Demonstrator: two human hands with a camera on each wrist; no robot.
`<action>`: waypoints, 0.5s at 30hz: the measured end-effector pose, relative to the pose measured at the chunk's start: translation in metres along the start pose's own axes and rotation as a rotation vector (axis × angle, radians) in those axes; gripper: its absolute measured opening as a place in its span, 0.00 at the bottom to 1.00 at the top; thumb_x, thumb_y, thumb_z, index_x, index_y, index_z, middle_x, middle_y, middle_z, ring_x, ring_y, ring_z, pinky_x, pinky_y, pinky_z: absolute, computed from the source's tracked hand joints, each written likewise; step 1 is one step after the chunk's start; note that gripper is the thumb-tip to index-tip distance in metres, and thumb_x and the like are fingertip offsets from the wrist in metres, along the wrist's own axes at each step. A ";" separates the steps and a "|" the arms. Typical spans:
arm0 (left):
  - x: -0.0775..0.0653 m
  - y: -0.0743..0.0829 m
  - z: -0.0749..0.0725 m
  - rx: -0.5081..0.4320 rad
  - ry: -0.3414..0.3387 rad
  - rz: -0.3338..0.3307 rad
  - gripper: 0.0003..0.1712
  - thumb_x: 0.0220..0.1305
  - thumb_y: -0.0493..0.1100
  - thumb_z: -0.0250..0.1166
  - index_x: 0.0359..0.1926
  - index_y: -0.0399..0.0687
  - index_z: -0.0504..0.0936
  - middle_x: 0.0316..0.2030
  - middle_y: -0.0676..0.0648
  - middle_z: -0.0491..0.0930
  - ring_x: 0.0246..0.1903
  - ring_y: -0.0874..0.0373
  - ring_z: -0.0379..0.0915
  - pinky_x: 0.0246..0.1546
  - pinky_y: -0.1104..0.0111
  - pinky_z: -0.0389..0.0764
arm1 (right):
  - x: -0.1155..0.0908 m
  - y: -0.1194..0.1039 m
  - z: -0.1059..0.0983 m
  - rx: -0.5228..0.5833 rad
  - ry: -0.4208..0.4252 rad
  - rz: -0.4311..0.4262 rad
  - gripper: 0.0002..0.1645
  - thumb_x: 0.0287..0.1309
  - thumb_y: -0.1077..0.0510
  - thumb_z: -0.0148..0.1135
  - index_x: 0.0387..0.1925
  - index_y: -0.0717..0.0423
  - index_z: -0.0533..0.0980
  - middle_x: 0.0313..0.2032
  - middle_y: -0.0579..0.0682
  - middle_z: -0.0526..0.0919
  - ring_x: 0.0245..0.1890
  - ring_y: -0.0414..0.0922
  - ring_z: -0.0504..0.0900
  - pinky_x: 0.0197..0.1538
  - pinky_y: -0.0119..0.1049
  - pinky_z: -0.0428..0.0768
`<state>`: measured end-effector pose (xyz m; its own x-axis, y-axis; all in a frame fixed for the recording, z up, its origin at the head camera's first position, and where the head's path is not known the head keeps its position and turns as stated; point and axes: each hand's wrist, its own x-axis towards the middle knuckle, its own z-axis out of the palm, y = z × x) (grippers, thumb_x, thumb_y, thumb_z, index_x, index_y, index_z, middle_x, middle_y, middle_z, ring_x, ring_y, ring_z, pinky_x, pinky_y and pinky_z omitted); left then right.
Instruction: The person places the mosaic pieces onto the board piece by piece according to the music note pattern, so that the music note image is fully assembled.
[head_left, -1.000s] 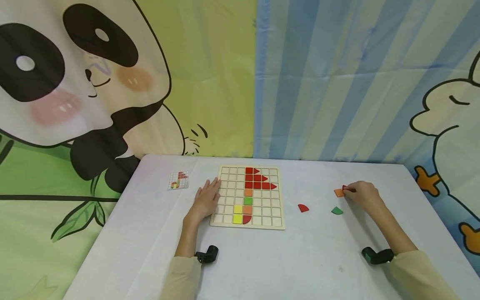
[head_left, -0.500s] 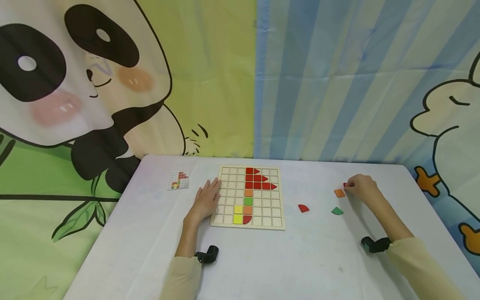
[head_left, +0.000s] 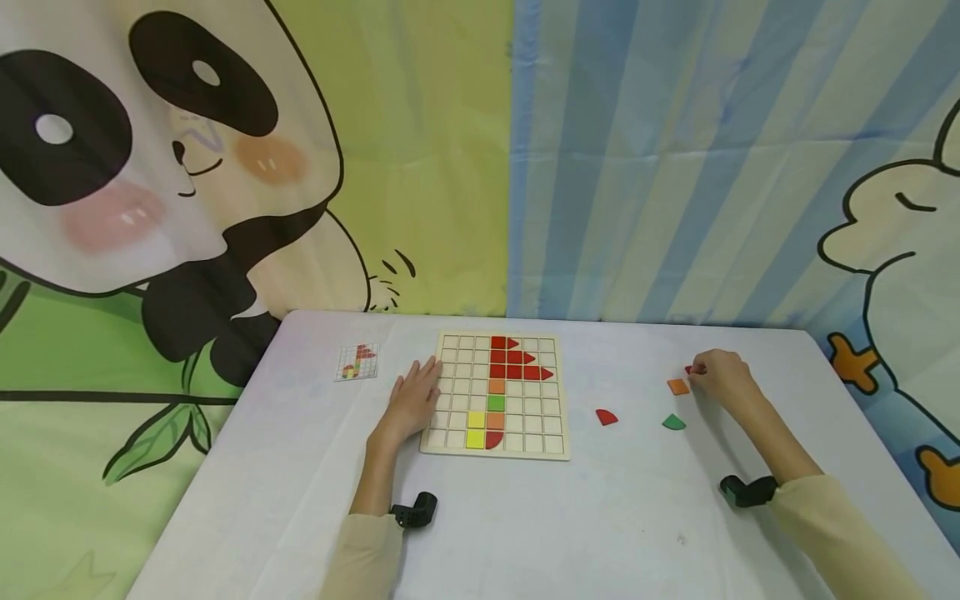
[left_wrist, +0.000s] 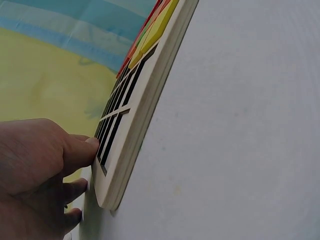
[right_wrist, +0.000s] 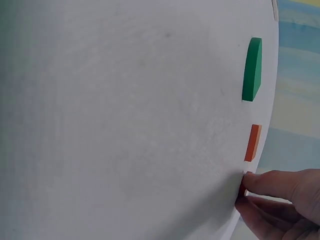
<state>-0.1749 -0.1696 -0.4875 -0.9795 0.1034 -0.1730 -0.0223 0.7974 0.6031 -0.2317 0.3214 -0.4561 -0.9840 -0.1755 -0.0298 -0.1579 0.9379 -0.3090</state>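
Note:
A wooden grid board (head_left: 534,408) lies on the table with red, orange, green and yellow tiles set in its squares. My left hand (head_left: 411,402) rests at the board's left edge, fingers extended; in the left wrist view the thumb (left_wrist: 82,150) touches the rim. Over at the right, my right hand (head_left: 726,379) pinches a small red tile (right_wrist: 243,187) between thumb and fingers, low at the tabletop. The hand covers most of that tile. Just nearer than it lies an orange square tile (head_left: 678,387), then a green quarter-circle tile (head_left: 674,422).
A red quarter-circle tile (head_left: 607,417) lies between the board and the green one. Left of the board is a small pattern card (head_left: 357,362) showing a coloured grid. Behind the white table (head_left: 540,533) hangs a printed curtain (head_left: 660,167).
My right hand has shifted slightly away from me, baring the whole orange square tile, with the red tile at its fingertips. The left hand and the board stay in place.

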 end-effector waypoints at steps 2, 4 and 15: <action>0.000 0.000 0.000 -0.003 0.000 0.002 0.30 0.75 0.42 0.46 0.75 0.46 0.55 0.77 0.46 0.48 0.78 0.45 0.33 0.76 0.45 0.33 | -0.001 0.001 0.000 0.000 0.013 -0.016 0.07 0.54 0.68 0.62 0.23 0.68 0.78 0.25 0.63 0.82 0.25 0.51 0.76 0.28 0.44 0.76; 0.000 0.000 0.000 0.002 0.000 0.002 0.30 0.75 0.42 0.46 0.75 0.47 0.55 0.77 0.47 0.47 0.78 0.45 0.33 0.76 0.45 0.33 | -0.001 0.001 0.000 0.001 0.023 -0.029 0.07 0.54 0.69 0.61 0.23 0.68 0.77 0.24 0.62 0.81 0.24 0.51 0.75 0.27 0.43 0.75; -0.001 0.000 0.000 0.005 -0.004 0.004 0.30 0.75 0.42 0.46 0.75 0.46 0.55 0.77 0.46 0.48 0.78 0.45 0.33 0.76 0.45 0.33 | 0.001 0.008 0.003 0.019 -0.003 -0.001 0.08 0.56 0.65 0.65 0.24 0.68 0.78 0.22 0.57 0.79 0.24 0.47 0.71 0.26 0.34 0.69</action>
<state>-0.1741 -0.1696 -0.4868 -0.9788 0.1089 -0.1737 -0.0176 0.7997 0.6002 -0.2337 0.3278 -0.4617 -0.9836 -0.1773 -0.0327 -0.1571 0.9320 -0.3266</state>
